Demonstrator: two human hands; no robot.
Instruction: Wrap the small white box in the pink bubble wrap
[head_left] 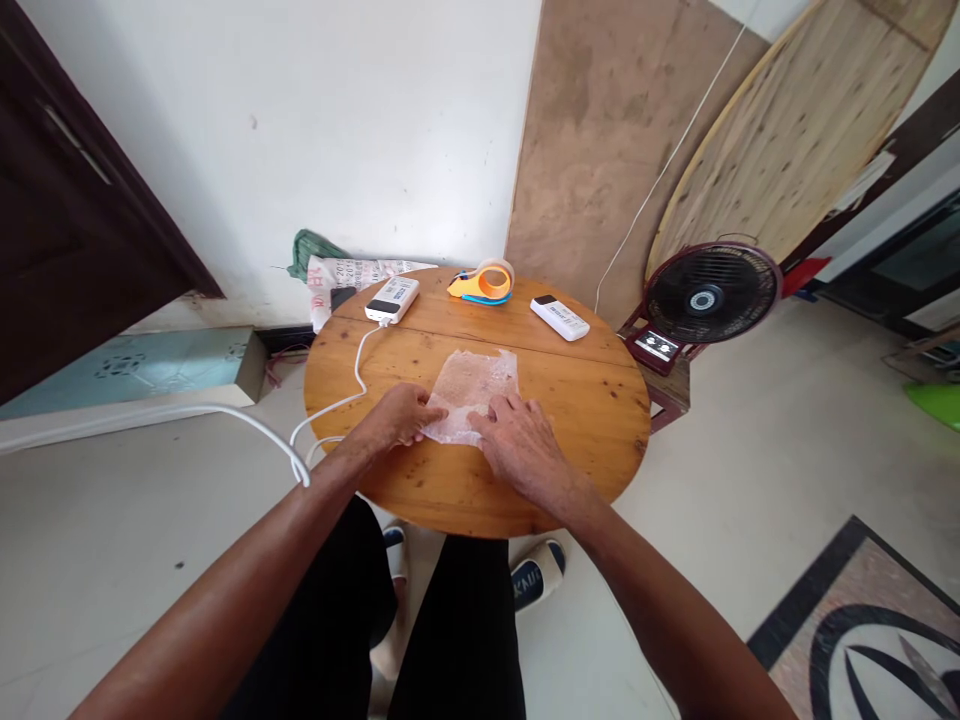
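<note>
A translucent sheet of bubble wrap lies on the round wooden table, its near edge raised and folded over a little. My left hand pinches the near left corner between thumb and fingers. At the near right side, my right hand holds the sheet with thumb and bent fingers; part of the grip is hidden under the hand. Beyond the sheet stand an orange and blue tape dispenser, a white power bank with a cable plugged in, and a second white power bank.
A white cable runs from the left power bank over the table's left edge, close to my left forearm. Right of the table, a black fan stands on a small wooden stool. Printed sacking lies against the wall behind.
</note>
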